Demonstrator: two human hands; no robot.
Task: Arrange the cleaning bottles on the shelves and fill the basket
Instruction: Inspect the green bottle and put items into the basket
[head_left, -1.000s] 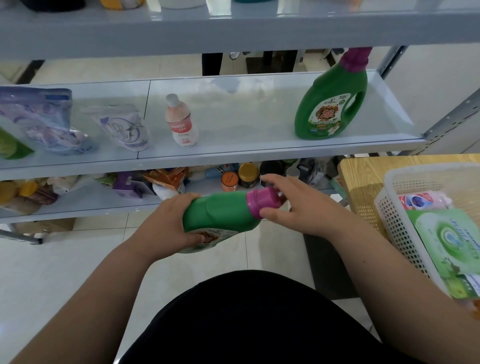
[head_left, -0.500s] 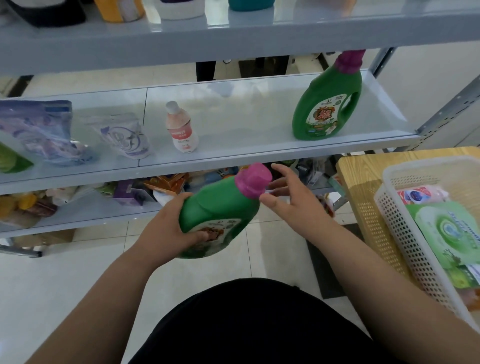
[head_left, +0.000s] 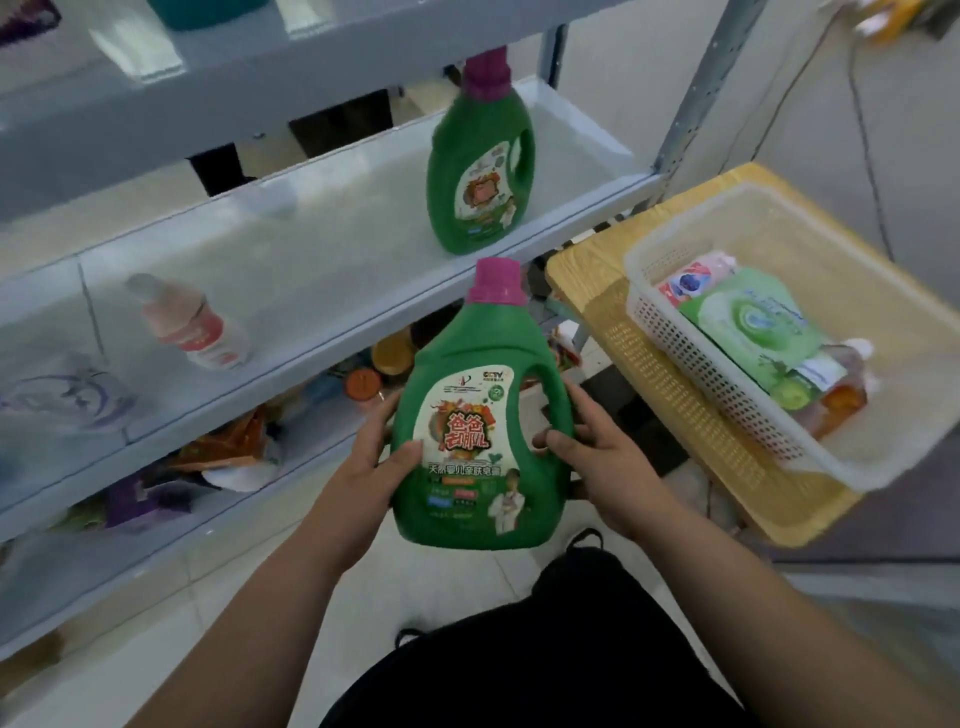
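While we stand by the grey metal shelf (head_left: 337, 260), our two hands hold a big green plastic bottle with a pink cap (head_left: 467, 410) upright in the air, just in front of the shelf edge. Our left hand (head_left: 363, 467) grips its left side, thumb on the label. Our right hand (head_left: 597, 457) grips the handle side. Another green bottle just like it (head_left: 480, 171) stands on the shelf. A small pink bottle (head_left: 192, 327) stands further left. A white plastic basket (head_left: 670, 332) with packs inside sits on the yellow wooden surface (head_left: 582, 280) on our right.
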